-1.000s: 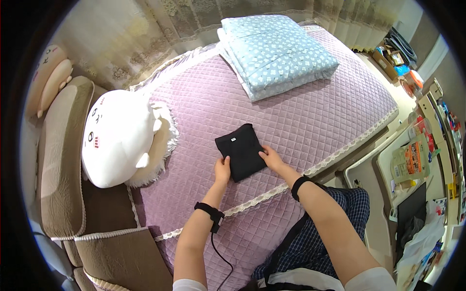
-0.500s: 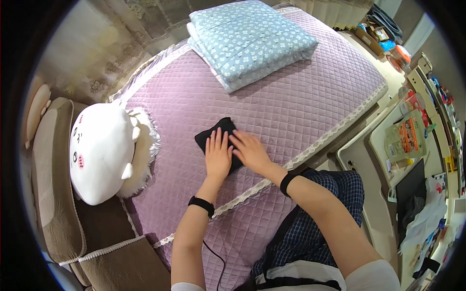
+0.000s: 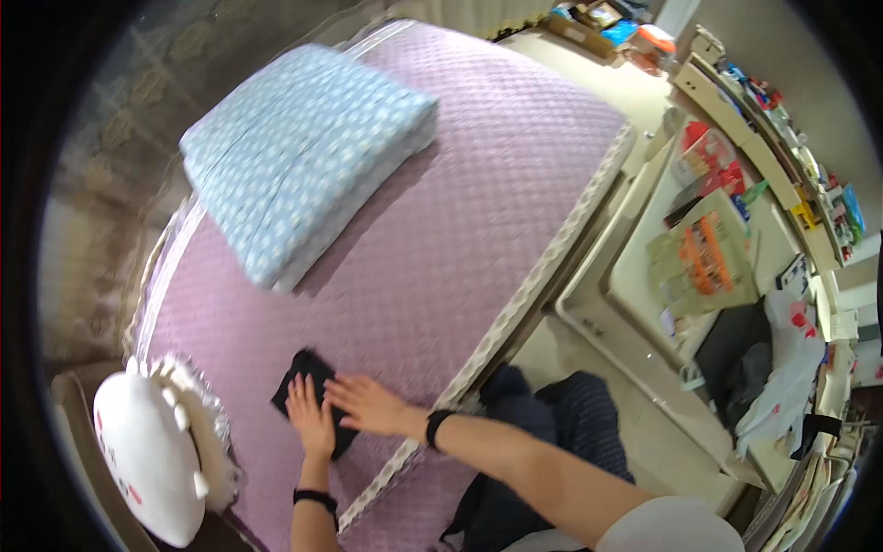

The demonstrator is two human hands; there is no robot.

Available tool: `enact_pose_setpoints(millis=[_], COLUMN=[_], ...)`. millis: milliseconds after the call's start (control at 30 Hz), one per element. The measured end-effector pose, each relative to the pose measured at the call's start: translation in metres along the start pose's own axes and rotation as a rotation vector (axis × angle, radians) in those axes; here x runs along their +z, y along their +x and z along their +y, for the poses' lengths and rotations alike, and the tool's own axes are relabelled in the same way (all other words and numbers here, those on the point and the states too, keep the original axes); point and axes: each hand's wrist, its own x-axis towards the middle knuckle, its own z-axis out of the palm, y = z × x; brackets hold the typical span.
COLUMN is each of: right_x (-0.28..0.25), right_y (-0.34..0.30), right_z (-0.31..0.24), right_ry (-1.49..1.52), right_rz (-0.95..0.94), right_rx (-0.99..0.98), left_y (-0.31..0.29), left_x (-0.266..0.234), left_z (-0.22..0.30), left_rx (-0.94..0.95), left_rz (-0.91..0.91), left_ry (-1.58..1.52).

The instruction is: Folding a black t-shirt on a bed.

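A small folded black cloth (image 3: 313, 364) lies on the pink quilted bed cover (image 3: 414, 258); its exact kind cannot be told. My left hand (image 3: 311, 419) rests flat on it, fingers stretched out. Beside it, my right hand (image 3: 368, 405) is laid over the cloth's right side, its fingers extended and pointing left. Neither hand grips anything, and together they hide much of the cloth. Each wrist carries a black band.
A folded blue flowered quilt (image 3: 303, 152) lies farther back on the bed. To the left sits a white plush toy (image 3: 147, 460). On the right, a white desk (image 3: 635, 276) holds a green-and-orange package (image 3: 704, 258) and a crumpled plastic bag (image 3: 782, 377).
The view has swung to the right, so the bed, quilt and plush toy appear farther left, with more of the desk showing. Both hands are still flat on the black cloth.
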Motion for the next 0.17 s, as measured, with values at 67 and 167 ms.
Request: enact_pose_setpoints(millis=[67,167], right_x=[-0.011,-0.047], right_y=[-0.001,-0.009], right_z=[0.006,0.018], right_ry=[0.057,0.132], right_rz=[-0.06,-0.212], right_rx=[0.01,0.086], left_y=[0.005,0.013], left_x=[-0.001,0.002], left_z=[0.007,0.001], left_rx=[-0.014,-0.051], left_rz=[-0.044,-0.206], left_ry=[0.04,0.149])
